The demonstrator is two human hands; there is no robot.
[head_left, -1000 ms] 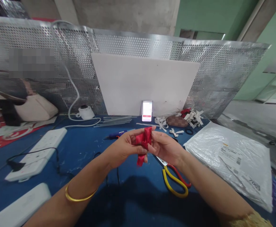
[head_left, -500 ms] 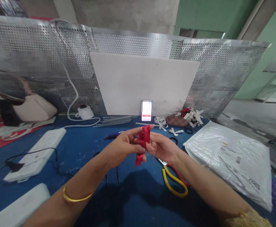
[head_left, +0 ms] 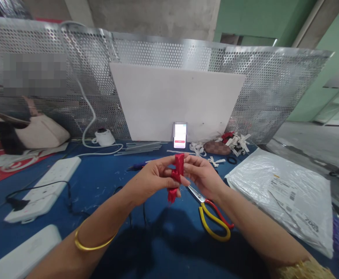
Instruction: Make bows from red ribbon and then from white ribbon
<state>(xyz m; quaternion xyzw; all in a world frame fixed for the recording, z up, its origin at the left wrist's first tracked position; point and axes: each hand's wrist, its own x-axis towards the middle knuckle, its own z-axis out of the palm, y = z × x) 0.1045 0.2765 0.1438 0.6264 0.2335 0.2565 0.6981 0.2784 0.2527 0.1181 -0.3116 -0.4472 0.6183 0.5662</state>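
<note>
Red ribbon (head_left: 179, 163), left hand (head_left: 154, 178) pinching it from nine o'clock, right hand (head_left: 205, 176) pinching it from three, scissors (head_left: 204, 207) at five.

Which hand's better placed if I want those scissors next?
Probably your right hand: the scissors lie close to it, on its side. Your left hand is farther off, pinching the red ribbon.
</note>
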